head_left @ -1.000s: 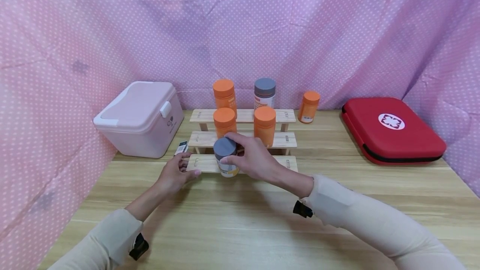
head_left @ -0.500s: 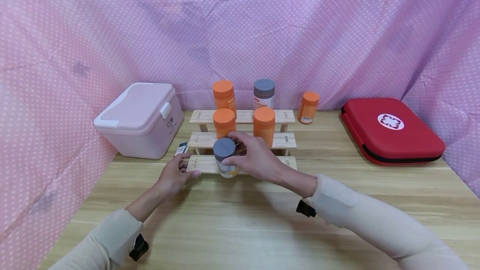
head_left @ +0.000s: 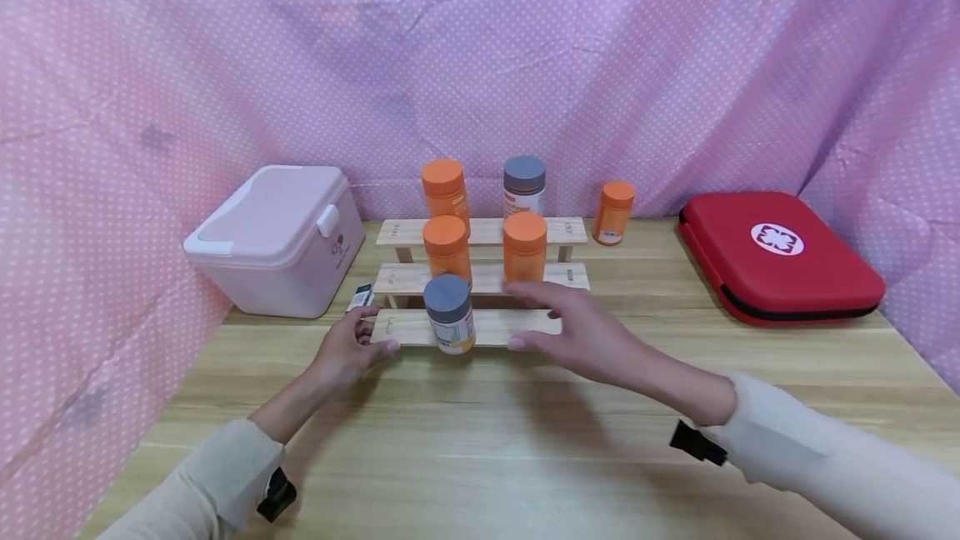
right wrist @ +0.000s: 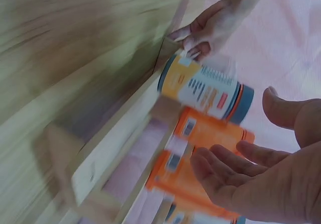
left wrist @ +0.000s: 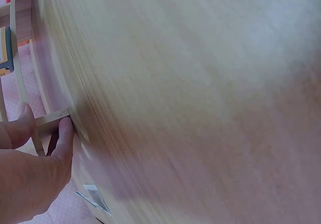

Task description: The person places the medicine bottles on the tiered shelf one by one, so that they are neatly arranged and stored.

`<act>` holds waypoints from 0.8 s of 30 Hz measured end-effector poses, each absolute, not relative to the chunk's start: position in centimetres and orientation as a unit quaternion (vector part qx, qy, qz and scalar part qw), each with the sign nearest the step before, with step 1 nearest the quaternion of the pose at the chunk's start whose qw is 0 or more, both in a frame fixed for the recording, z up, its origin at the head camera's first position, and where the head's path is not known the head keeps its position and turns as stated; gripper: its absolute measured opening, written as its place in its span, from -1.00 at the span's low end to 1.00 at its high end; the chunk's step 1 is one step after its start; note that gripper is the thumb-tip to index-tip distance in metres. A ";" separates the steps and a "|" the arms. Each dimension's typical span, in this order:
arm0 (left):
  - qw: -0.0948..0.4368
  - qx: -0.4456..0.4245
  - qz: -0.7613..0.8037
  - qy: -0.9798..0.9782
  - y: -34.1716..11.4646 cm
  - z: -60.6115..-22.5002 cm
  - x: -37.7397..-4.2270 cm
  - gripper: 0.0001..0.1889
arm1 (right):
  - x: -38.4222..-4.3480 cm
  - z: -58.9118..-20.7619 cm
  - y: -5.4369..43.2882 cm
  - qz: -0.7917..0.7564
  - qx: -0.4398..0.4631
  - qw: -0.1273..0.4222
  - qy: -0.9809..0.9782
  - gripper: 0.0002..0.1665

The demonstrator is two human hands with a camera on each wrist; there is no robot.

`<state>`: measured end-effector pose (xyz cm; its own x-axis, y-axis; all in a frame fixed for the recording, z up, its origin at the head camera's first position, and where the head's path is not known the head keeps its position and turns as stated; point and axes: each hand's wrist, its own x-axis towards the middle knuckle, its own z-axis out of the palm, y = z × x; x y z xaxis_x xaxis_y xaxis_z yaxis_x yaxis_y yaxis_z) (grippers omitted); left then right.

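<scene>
A three-tier wooden step rack [head_left: 495, 328] stands mid-table. On its lowest step, left of centre, a grey-lidded pill bottle [head_left: 450, 315] stands upright, its label visible in the right wrist view. My left hand [head_left: 347, 354] pinches the left end of that step between thumb and fingers, also seen in the left wrist view at the rack's end [left wrist: 52, 117]. To the right of the bottle is my right hand [head_left: 581, 332], fingers spread and holding nothing. Two orange bottles [head_left: 524, 248] occupy the middle step. The top step bears an orange bottle [head_left: 445, 194] and a grey-lidded bottle [head_left: 523, 186].
A pale pink lidded box [head_left: 281, 240] sits to the left, with a small white-and-dark packet [head_left: 361, 297] between it and the rack. Another orange bottle [head_left: 613, 213] stands on the table behind right. Farther right lies a red first-aid case [head_left: 780, 261].
My right hand has let go of the grey-lidded bottle on the lowest step and moved right, its fingers opening. The left hand keeps its hold on the rack.
</scene>
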<state>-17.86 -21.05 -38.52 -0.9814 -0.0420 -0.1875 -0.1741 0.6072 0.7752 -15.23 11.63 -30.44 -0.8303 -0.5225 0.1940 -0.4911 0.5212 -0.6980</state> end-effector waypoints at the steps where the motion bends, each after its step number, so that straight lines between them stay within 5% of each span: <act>1: 0.075 -0.060 0.440 0.893 -21.1 -38.5 -17.9 -0.31 | -15.1 -30.4 12.2 -0.390 -0.287 0.016 0.875 -0.29; 13: 0.071 -0.057 0.443 0.892 -21.2 -38.7 -17.9 -0.32 | -16.7 -29.5 19.6 -0.374 -0.163 -0.048 0.912 -0.34; 24: 0.067 -0.052 0.452 0.888 -21.2 -38.8 -17.9 -0.31 | -23.9 -30.1 24.8 -0.374 -0.103 -0.065 0.920 -0.15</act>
